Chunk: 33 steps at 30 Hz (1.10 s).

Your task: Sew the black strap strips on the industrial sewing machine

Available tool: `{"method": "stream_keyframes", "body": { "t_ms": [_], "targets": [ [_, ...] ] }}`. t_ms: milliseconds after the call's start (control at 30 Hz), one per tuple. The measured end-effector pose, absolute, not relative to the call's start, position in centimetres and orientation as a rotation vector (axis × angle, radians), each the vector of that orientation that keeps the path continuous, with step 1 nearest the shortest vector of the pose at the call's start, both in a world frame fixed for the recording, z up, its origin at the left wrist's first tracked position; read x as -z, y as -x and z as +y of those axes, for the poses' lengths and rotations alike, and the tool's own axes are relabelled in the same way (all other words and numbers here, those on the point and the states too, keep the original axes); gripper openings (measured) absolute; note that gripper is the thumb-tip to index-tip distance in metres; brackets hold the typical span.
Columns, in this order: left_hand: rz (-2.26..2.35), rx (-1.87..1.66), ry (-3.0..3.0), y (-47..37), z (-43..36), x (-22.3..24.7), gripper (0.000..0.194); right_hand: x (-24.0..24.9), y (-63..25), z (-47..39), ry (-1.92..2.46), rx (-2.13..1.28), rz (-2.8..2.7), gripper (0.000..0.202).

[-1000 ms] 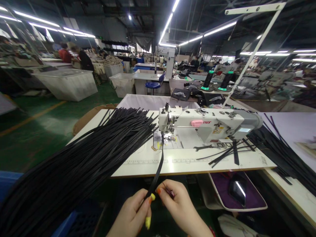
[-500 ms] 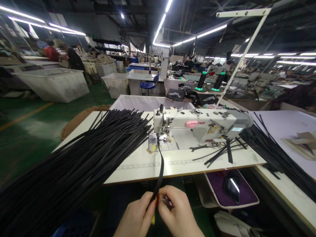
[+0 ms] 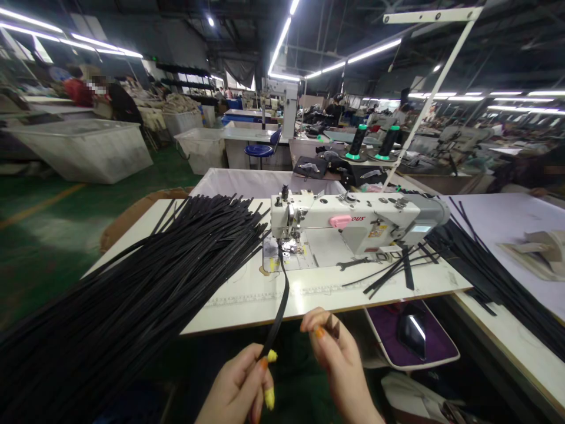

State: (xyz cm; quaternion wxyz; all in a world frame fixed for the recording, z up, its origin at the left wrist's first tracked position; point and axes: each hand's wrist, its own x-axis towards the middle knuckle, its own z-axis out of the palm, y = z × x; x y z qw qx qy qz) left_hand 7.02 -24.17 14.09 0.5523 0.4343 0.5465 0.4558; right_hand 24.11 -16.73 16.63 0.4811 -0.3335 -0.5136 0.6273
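A narrow black strip [image 3: 282, 300] runs from under the needle area of the white sewing machine [image 3: 353, 221] down over the table's front edge. Its lower end is pinched in my left hand [image 3: 241, 383], where yellow material wraps some fingertips. To the right of it, apart from the strip, my right hand [image 3: 338, 359] is raised with curled fingers around a small dark brownish object, too small to name. Left of the machine a large pile of black strips [image 3: 176, 265] spreads over the table and its edge.
On the white table [image 3: 238, 306] lie a wrench [image 3: 353, 263] and cut strips [image 3: 392, 274]. A phone [image 3: 411, 333] rests on a purple-lined tray below. More strips [image 3: 477, 259] lie right. Thread cones [image 3: 356, 142], bins and people are behind.
My right hand has moved away from my left hand and the strip, rightward and up. My left hand still holds the strip, a little lower and left. The view has shifted slightly.
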Motion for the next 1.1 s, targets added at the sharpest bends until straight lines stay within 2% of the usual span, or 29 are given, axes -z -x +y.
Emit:
{"method": "stream_keyframes", "body": {
  "t_ms": [167,200,333,467,600,667,767,967,1100],
  "targets": [
    [1.308,-1.135,-1.073,-7.2,-23.4,-14.6,0.034,-16.6,-22.8,-17.6,0.915,-1.262,-1.86,0.006],
    [1.305,-1.131,-1.096,-7.1,-23.2,-14.5,0.034,-16.7,-22.7,-17.7,0.92,-1.238,-1.901,0.01],
    [1.255,-1.066,-1.121,-6.4,-22.4,-14.0,0.033,-16.9,-22.8,-17.4,0.971,-1.318,-1.792,0.021],
    [1.238,-1.066,-1.076,-6.1,-22.0,-13.8,0.033,-16.8,-22.6,-17.2,1.009,-1.468,-1.762,0.008],
    [1.269,-1.114,-0.993,-6.2,-21.8,-14.2,0.034,-16.4,-21.8,-17.3,0.861,-1.38,-1.872,0.008],
    [1.267,-1.107,-0.942,-6.0,-21.9,-14.3,0.035,-16.5,-21.7,-17.2,0.781,-1.338,-1.795,0.021],
    [1.254,-1.105,-0.906,-5.6,-21.9,-14.3,0.037,-17.1,-21.8,-16.8,0.813,-1.307,-1.614,0.026],
    [1.234,-1.074,-0.945,-5.5,-22.1,-14.8,0.036,-17.1,-20.9,-16.7,0.625,-1.873,-1.115,0.034],
    [1.273,-1.079,-0.967,-5.7,-22.5,-15.5,0.036,-17.5,-20.5,-16.6,0.58,-1.815,-1.044,0.037]
  ]
}}
